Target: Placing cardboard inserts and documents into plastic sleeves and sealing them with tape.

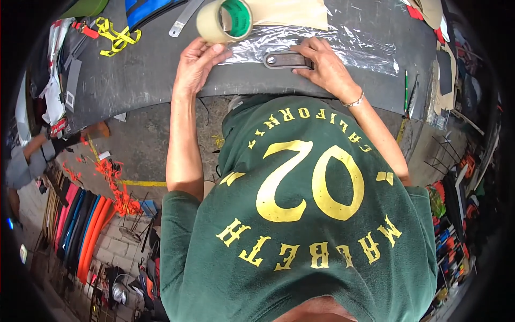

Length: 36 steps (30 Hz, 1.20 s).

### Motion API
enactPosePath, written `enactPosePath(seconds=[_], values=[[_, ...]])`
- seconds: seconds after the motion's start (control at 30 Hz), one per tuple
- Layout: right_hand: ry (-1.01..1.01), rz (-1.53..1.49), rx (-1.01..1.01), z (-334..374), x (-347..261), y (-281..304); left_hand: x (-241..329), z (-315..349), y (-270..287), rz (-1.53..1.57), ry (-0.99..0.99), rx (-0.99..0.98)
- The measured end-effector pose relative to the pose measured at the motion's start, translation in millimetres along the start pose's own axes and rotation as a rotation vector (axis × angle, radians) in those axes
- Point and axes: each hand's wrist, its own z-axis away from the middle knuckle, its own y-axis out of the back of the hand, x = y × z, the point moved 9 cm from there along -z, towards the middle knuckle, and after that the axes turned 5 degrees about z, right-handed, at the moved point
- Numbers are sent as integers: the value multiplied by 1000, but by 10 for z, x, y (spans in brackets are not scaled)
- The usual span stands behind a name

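Clamping right hand (323, 61) fingers round a dark handle (289, 66), with clear film (257, 42) already spread out. Resting left hand (196, 63) beside tape roll (211, 24), can't tell whether pinching. Looks only part-done.

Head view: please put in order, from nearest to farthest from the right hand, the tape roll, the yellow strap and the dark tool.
1. Dark tool: gripped by the right hand.
2. Tape roll: to its left, beside the left hand.
3. Yellow strap: farther left, on the table.

Head-worn fisheye view, close above green shirt (300, 233), downward toward grey table (153, 67)
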Motion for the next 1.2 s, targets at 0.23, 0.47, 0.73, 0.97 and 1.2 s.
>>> enactPosePath(seconds=[0.23, 0.47, 0.73, 0.97, 1.2], values=[[26, -3, 37, 57, -22, 51, 50, 19, 119, 60, -15, -24], [-13, 8, 55, 294, 85, 102, 60, 61, 142, 30, -12, 29], [-113, 16, 126, 575, 350, 176, 55, 69, 199, 12, -7, 50], [-158, 47, 152, 625, 587, 273, 92, 80, 151, 55, -20, -9], [-204, 65, 101, 651, 686, 211, 127, 79, 65, 1, 15, -15]])
